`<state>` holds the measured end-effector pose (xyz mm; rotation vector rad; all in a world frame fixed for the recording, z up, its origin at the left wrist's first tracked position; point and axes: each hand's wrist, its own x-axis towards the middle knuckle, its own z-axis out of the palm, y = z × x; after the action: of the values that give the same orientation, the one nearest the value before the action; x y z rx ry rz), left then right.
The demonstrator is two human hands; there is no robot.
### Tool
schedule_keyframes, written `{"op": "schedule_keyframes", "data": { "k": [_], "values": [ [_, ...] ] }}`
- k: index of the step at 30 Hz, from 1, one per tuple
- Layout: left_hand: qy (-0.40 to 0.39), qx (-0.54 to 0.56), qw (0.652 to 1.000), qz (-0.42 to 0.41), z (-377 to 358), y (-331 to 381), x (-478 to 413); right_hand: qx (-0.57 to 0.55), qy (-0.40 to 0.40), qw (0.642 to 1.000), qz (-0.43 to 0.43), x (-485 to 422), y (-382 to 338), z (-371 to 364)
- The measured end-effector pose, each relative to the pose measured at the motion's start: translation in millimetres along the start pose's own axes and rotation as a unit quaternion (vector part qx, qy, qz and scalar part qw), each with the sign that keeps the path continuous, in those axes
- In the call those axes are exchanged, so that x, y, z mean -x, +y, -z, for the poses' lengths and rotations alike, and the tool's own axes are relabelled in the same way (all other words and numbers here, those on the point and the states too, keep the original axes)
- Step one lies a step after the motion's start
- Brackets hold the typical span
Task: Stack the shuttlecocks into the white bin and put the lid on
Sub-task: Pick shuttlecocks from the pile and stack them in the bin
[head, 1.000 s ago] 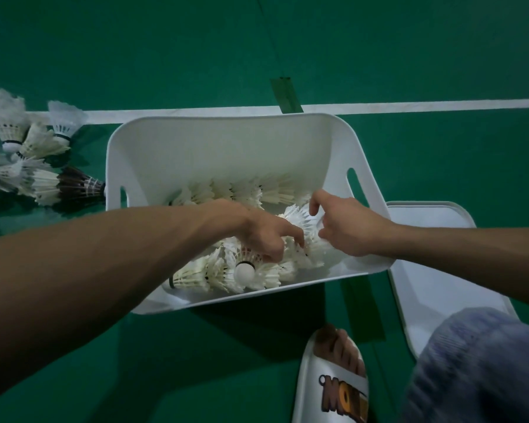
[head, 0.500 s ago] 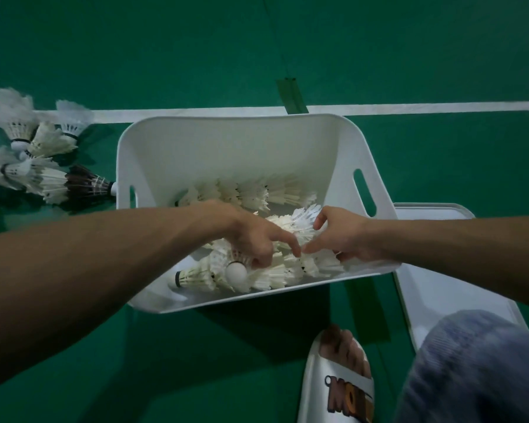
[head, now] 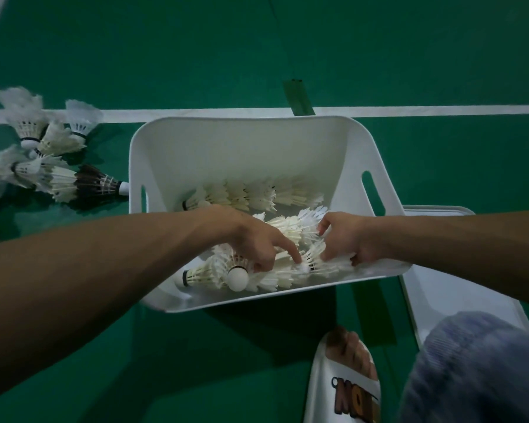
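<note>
The white bin stands on the green floor with rows of nested white shuttlecocks lying in it. Both hands reach inside. My left hand curls over a shuttlecock stack near the front wall, its forefinger pointing down at a cork. My right hand grips the feathers of a shuttlecock stack in the middle of the bin. The white lid lies flat on the floor to the bin's right, partly hidden by my right arm.
Several loose shuttlecocks, one with dark feathers, lie on the floor left of the bin. A white court line runs behind it. My foot in a white sandal and a blue-clad knee are at bottom right.
My right hand has drawn closer to the left one and lower into the bin, onto the feathers. The left forefinger has stretched down to a cork. The view has shifted slightly left.
</note>
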<state>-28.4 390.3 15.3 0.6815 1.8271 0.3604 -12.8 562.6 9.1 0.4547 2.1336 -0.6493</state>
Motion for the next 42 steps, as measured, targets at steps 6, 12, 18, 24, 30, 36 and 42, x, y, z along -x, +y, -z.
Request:
{"op": "schedule_keyframes", "data": {
  "k": [6,12,18,24,30,36,42],
  "values": [
    [0.016,0.006,1.000,-0.010,-0.6,-3.6,8.9,-0.082,-0.058,0.994,-0.032,-5.7,1.4,-9.0],
    [0.020,0.029,0.999,-0.034,0.1,-16.8,5.6,-0.100,-0.048,0.993,-0.045,-14.1,2.0,-21.5],
    [0.053,0.110,0.992,-0.036,8.3,-37.4,14.2,-0.054,-0.042,0.997,-0.027,-0.9,-1.2,-13.9],
    [0.141,0.104,0.984,-0.032,16.5,-40.9,40.3,0.169,0.001,0.984,0.047,13.9,-11.8,11.3],
    [0.232,0.133,0.961,-0.071,15.9,-42.5,64.7,0.079,0.087,0.970,0.211,31.5,-29.9,15.6],
    [0.288,0.110,0.949,-0.074,10.5,-44.3,78.3,-0.052,0.054,0.932,0.354,47.2,-63.7,-9.9],
    [0.386,0.116,0.912,-0.076,6.6,-50.8,84.4,-0.022,0.061,0.933,0.354,45.0,-77.4,-20.7]
  ]
}}
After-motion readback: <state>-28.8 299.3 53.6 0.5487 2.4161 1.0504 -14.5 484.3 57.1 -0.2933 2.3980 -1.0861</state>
